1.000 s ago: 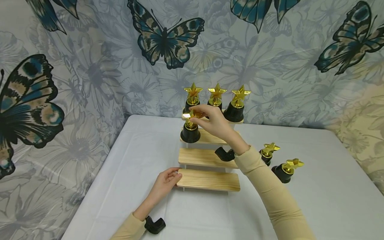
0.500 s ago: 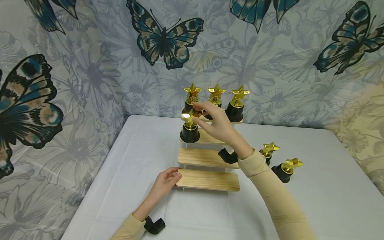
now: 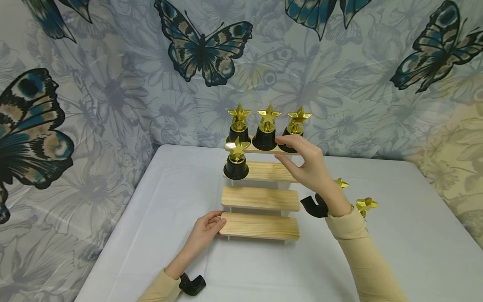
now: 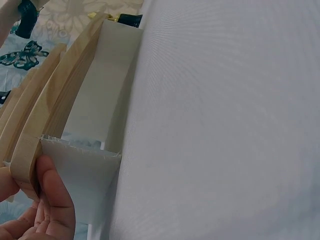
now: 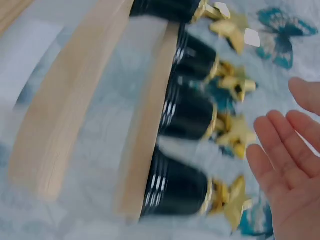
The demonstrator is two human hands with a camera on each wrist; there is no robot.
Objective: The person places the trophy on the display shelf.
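Observation:
A tiered wooden display stand (image 3: 260,226) stands on the white table. My left hand (image 3: 205,228) pinches the left end of its lowest shelf (image 4: 27,160) between thumb and fingers. Three gold star trophies with black bases, left (image 3: 238,133), middle (image 3: 265,136) and right (image 3: 299,115), line the top shelf. Another star trophy (image 3: 236,167) stands upright at the left end of the tier below. My right hand (image 3: 311,165) is in the air before the top shelf's right end, partly covering the right trophy. Its fingers (image 5: 282,150) are extended and hold nothing.
Two more star trophies, one near (image 3: 366,204) and one farther (image 3: 342,183), are at the right, partly hidden by my right arm. Two lower shelves (image 3: 260,198) bear nothing. A butterfly-patterned backdrop (image 3: 113,92) hangs behind and left of the table (image 3: 158,184).
My right hand has let go of the second-tier trophy's star and moved right, away from it. That trophy stays upright on its shelf. My left hand keeps its grip on the lowest shelf.

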